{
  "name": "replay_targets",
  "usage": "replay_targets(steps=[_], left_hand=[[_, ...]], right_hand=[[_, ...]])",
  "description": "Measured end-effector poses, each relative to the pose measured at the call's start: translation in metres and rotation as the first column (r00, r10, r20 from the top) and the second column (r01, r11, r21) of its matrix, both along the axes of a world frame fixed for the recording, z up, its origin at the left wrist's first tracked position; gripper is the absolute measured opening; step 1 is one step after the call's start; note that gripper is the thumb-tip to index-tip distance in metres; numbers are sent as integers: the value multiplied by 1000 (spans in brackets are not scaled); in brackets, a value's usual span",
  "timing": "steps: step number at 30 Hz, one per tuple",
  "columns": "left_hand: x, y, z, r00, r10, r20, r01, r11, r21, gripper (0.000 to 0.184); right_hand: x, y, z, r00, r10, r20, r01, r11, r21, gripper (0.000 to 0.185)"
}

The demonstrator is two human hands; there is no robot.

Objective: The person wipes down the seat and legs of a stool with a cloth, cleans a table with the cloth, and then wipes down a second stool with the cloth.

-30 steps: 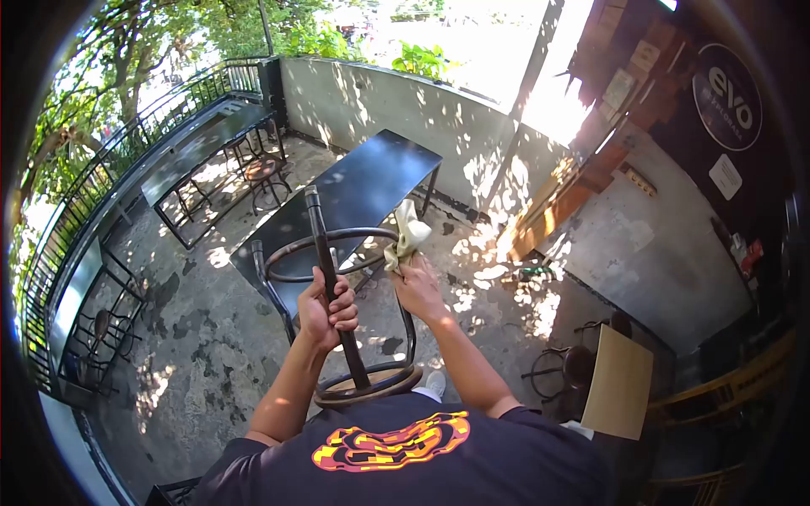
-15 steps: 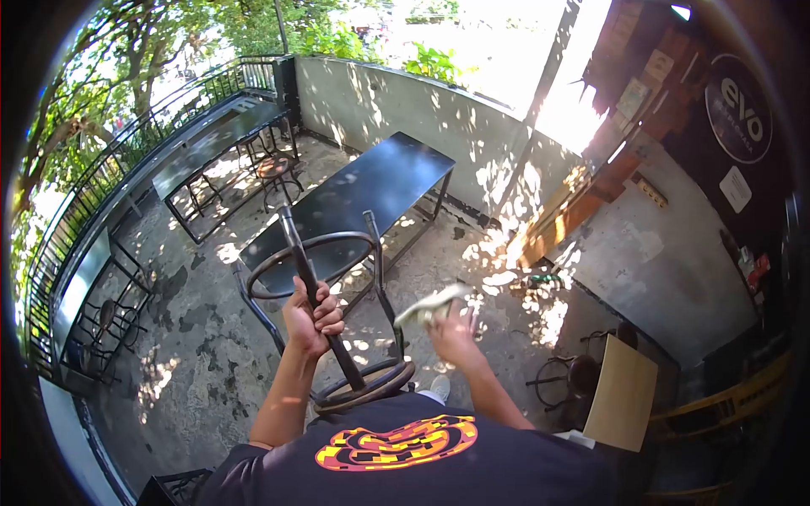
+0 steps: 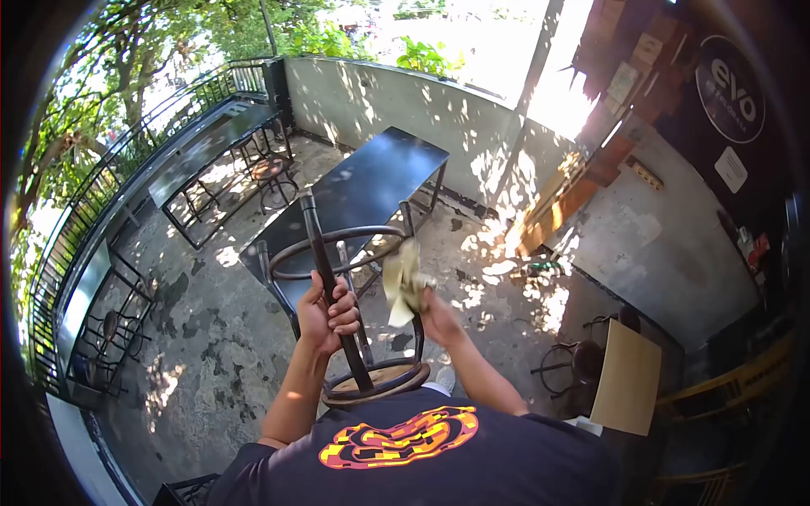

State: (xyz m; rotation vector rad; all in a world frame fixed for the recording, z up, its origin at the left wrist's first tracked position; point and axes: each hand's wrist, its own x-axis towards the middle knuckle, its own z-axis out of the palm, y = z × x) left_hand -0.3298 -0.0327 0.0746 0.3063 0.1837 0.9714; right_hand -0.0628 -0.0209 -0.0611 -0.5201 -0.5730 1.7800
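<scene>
1. Left grip (image 3: 329, 314): clasped around one leg of the upturned stool (image 3: 321, 253), its seat partly hidden by the shirt (image 3: 422, 476).
2. Right grip (image 3: 438, 318): grasping a blurred cloth (image 3: 402, 287), which masks another leg; fingertips indistinct.

This looks like the outdoor terrace of a café or similar eating place. A black metal railing (image 3: 97, 181) runs along the left, with leafy trees (image 3: 93, 93) beyond it, and a low grey wall (image 3: 396, 110) borders the far side. Sunlight falls in dapples across a worn, patchy concrete floor (image 3: 202, 337). A long black bench (image 3: 371, 185) stands out in the open; near the railing is a narrower bench (image 3: 211, 150) with a round-seated stool (image 3: 268, 169) by it. A round sign (image 3: 731, 89) at right reads "evo", its smaller lettering unclear.
</scene>
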Motion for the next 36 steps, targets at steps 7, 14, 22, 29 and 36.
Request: replay_targets(steps=[7,14,22,29,36], left_hand=[[-10,0,-11,997,72,-30,-74,996,-58,56],[3,-3,-5,992,64,-108,-66,998,-21,57],[20,-11,-2,998,-2,-55,1,1000,-6,57],[12,-28,-15,993,122,-3,-122,990,-64,55],[62,-46,8,994,111,-12,-111,993,27,58]], right_hand=[[75,-47,-37,635,210,743,-308,951,-5,41],[60,-5,40,690,-93,718,-17,989,145,41],[9,28,76,152,-214,965,-54,973,225,36],[46,-75,39,227,-180,957,-442,857,266,29],[105,-21,104,38,-39,999,-331,942,50,31]])
